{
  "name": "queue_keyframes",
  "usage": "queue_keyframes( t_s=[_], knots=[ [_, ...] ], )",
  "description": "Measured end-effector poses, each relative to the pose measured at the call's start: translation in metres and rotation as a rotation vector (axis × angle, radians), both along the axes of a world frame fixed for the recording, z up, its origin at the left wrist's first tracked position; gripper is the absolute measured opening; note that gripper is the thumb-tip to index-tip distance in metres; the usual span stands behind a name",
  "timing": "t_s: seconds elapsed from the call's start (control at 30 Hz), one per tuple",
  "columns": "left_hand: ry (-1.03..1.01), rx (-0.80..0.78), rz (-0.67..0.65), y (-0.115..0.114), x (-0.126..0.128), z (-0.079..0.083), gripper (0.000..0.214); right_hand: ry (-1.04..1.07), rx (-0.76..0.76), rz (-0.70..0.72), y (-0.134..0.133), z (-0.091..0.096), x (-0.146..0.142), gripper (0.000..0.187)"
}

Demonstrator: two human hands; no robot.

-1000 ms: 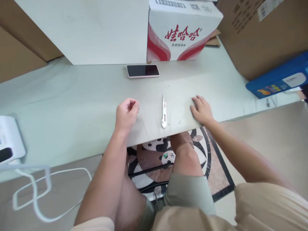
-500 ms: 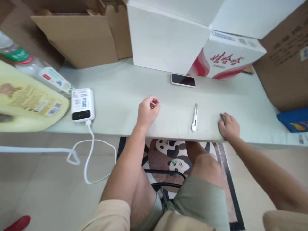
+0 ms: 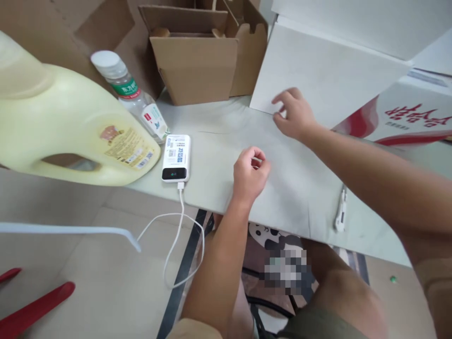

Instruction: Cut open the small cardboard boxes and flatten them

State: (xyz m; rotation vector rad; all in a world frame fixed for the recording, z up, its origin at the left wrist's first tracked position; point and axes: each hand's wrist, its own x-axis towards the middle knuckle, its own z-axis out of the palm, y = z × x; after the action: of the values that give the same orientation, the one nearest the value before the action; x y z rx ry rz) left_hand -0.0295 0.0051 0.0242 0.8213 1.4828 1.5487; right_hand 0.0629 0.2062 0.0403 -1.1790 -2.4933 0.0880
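My left hand (image 3: 250,173) rests on the table's pale covering, fingers curled round toward the thumb. Whatever it may hold is hidden inside the curl. Farther forward, my right hand (image 3: 294,113) hovers in front of the big white box (image 3: 328,70), its thumb and fingers apart with nothing seen between them. A white utility knife (image 3: 341,211) lies near the table's front edge, beneath the right forearm's side. To the left of my left hand sits a white power bank (image 3: 176,157) with a white cable (image 3: 182,207) plugged in.
At the left stand a large pale yellow jug (image 3: 81,122) and a clear plastic bottle (image 3: 141,101). An open brown carton (image 3: 197,66) is at the back. A red-and-white printed box (image 3: 406,113) stands at the right. Red objects (image 3: 42,308) show low at the left.
My right hand has left the table's right side and swung forward and left toward the white box. The view has turned left, and the phone is out of sight. The left hand stays curled.
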Motion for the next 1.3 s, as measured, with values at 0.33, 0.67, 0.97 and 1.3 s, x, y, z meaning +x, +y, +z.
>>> queue_keyframes(
  t_s=[0.33,0.67,0.97,1.3],
  knots=[
    [-0.023,-0.040,0.067,-0.001,-0.019,-0.006,0.016,0.019,-0.047,0.168,0.038,0.044,-0.147,0.027],
    [0.304,0.085,0.481,-0.014,-0.022,-0.006,0.013,-0.002,-0.004,0.310,-0.032,0.037,-0.072,0.020],
    [0.277,0.218,0.661,-0.019,-0.033,-0.003,0.023,0.287,0.041,0.278,-0.197,0.071,0.096,0.021],
    [0.186,0.354,0.120,0.002,0.006,-0.013,0.035,0.389,0.013,0.109,-0.277,0.039,0.171,0.058]
  ],
)
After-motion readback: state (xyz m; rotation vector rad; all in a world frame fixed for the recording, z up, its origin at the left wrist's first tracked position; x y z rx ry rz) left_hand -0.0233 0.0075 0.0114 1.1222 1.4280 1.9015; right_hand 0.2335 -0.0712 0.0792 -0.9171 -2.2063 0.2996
